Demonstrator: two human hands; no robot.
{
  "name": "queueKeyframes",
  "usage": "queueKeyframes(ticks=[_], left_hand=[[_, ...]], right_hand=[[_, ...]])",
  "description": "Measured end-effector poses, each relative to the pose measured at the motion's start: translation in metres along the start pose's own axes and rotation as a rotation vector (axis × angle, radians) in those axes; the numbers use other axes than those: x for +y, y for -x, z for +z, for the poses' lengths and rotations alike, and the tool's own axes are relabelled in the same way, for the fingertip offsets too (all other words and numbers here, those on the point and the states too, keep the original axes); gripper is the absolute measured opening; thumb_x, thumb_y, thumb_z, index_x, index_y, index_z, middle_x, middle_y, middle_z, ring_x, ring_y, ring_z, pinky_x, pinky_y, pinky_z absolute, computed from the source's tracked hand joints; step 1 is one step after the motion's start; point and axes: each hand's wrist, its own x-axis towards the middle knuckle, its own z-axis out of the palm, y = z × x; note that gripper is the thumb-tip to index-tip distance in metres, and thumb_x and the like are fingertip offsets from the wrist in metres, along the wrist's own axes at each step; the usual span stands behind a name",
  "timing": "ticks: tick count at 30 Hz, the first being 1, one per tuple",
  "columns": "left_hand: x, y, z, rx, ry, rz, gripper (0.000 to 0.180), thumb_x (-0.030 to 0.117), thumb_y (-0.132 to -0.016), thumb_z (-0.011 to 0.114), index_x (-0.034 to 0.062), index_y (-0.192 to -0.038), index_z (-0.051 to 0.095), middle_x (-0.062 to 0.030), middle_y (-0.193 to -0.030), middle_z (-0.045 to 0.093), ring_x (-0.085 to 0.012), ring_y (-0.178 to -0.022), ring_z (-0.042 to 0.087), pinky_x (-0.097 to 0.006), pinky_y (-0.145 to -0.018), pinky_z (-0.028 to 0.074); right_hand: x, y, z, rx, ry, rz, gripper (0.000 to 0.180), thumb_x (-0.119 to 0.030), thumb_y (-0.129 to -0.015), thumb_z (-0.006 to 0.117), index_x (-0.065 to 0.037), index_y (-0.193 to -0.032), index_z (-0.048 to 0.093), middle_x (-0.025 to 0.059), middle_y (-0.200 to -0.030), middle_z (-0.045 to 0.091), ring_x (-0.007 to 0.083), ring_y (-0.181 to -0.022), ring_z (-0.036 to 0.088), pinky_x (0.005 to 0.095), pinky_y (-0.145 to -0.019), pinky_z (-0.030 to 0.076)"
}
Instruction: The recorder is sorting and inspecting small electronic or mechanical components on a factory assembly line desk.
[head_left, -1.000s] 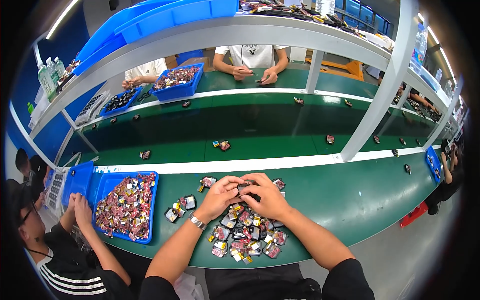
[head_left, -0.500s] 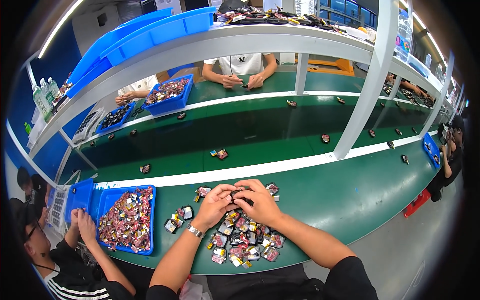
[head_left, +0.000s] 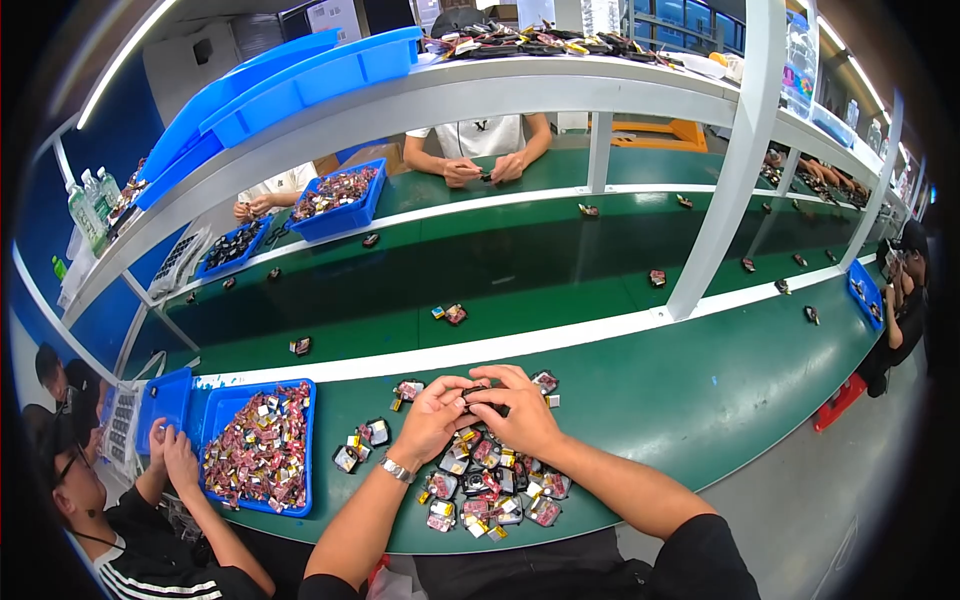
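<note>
My left hand point(head_left: 434, 420) and my right hand point(head_left: 517, 412) meet above the green table point(head_left: 650, 400), both closed on a small black plastic casing point(head_left: 480, 393). Fingers cover most of the casing, so its details are hidden. Right below my hands lies a pile of small black-cased units point(head_left: 480, 483) with red circuit boards, yellow-taped silver cells and clear parts. A few similar units point(head_left: 362, 443) rest left of my left wrist, which wears a metal-banded watch point(head_left: 396, 469). Another unit point(head_left: 545, 381) sits just beyond my right hand.
A blue bin point(head_left: 311, 440) full of red-and-white parts stands at left, beside a co-worker's hands point(head_left: 175, 460). Beyond a white rail point(head_left: 420, 358), spaced units point(head_left: 455, 314) lie on a dark green belt. A white post point(head_left: 727, 180) rises at right, supporting an overhead shelf.
Units on the belt have shifted slightly to the right past the post. The whole view has tilted a little. My hands keep nearly the same grip on the casing.
</note>
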Motion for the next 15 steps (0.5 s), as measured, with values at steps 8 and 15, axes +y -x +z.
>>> queueKeyframes(ticks=[8,15], left_hand=[[-0.0006,0.0011,0.0069,0.014,0.000,0.043,0.020,0.002,-0.096,0.050,0.0027,-0.116,0.049,-0.0157,-0.126,0.056,-0.0214,-0.111,0.059,-0.038,-0.093,0.053],[-0.0037,-0.0007,0.0022,0.069,-0.018,0.057,0.020,0.002,-0.096,0.048,0.0051,-0.116,0.048,-0.0169,-0.137,0.049,-0.0208,-0.114,0.058,-0.038,-0.094,0.052]], right_hand=[[-0.0051,-0.0020,-0.0054,-0.037,-0.003,-0.008,0.018,-0.007,-0.077,0.069,-0.006,-0.095,0.071,0.0100,-0.128,0.056,0.0318,-0.122,0.047,0.0398,-0.102,0.040],[-0.0031,-0.0038,-0.0037,-0.024,0.027,-0.063,0.024,-0.005,-0.077,0.069,-0.007,-0.100,0.071,0.0119,-0.131,0.054,0.0331,-0.125,0.046,0.0418,-0.104,0.038]])
